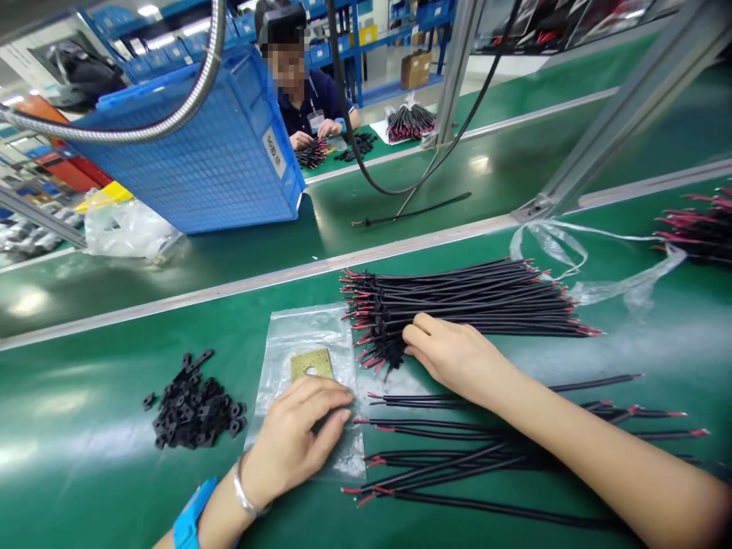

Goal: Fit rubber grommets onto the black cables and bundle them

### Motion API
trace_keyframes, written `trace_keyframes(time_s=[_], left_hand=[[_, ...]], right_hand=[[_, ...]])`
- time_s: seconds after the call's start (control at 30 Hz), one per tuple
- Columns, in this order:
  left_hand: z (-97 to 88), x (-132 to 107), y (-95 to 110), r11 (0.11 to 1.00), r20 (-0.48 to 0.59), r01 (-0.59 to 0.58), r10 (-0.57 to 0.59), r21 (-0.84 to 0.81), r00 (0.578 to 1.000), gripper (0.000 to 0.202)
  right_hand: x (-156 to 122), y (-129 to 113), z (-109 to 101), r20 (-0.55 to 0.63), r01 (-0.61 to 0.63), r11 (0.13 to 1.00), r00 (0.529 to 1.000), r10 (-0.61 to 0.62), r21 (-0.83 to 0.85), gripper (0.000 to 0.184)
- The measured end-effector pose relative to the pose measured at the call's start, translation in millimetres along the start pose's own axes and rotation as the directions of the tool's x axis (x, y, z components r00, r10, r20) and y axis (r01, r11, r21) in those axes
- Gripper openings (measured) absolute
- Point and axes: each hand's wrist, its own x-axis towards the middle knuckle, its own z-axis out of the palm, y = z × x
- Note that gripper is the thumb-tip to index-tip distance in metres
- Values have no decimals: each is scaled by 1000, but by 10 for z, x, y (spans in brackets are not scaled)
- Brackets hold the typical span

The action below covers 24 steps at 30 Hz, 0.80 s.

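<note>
My right hand (pixel 454 357) reaches over the front of a row of black cables (pixel 474 293) with red wire ends. Its fingers are closed in a pinch on a cable near the black clips at the row's left end; the fingertips are partly hidden. My left hand (pixel 300 435), wearing a silver bangle, rests over a clear plastic bag (pixel 271 358). Its thumb and bent fingers stand apart with nothing visible between them. Just beyond these fingers, a yellowish plate with a round hole (pixel 314 362) lies on the bag. Loose cables (pixel 435 499) are spread below my right forearm.
A pile of small black clips (pixel 197 412) lies at left on the green table (pixel 80 442). Behind the metal rail stands a blue crate (pixel 200 160). A co-worker (pixel 309 99) handles cables across the bench. A plastic strip (pixel 629 286) and more cables (pixel 701 229) lie at right.
</note>
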Motion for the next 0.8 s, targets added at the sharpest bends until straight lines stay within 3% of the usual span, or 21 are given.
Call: trace_keyframes(time_s=[0.23, 0.37, 0.5, 0.63, 0.8], left_hand=[[-77, 7, -38, 999, -41, -2, 4, 42, 999, 20], [-112, 17, -68, 996, -52, 7, -2, 89, 999, 18], [-154, 19, -117, 992, -59, 49, -42, 119, 997, 17], [-211, 16, -151, 985, -61, 75, -67, 154, 996, 15], [-137, -115, -266, 978, -39, -49, 58, 201, 998, 23]], right_hand=[[170, -34, 101, -24, -97, 995, 995, 98, 28, 20], [207, 37, 49, 10, -124, 985, 992, 124, 120, 19], [43, 109, -141, 104, -41, 970, 994, 17, 239, 18], [-123, 21, -342, 322, 19, 933, 936, -143, 360, 14], [-116, -230, -411, 393, 112, 945, 889, -234, 308, 27]])
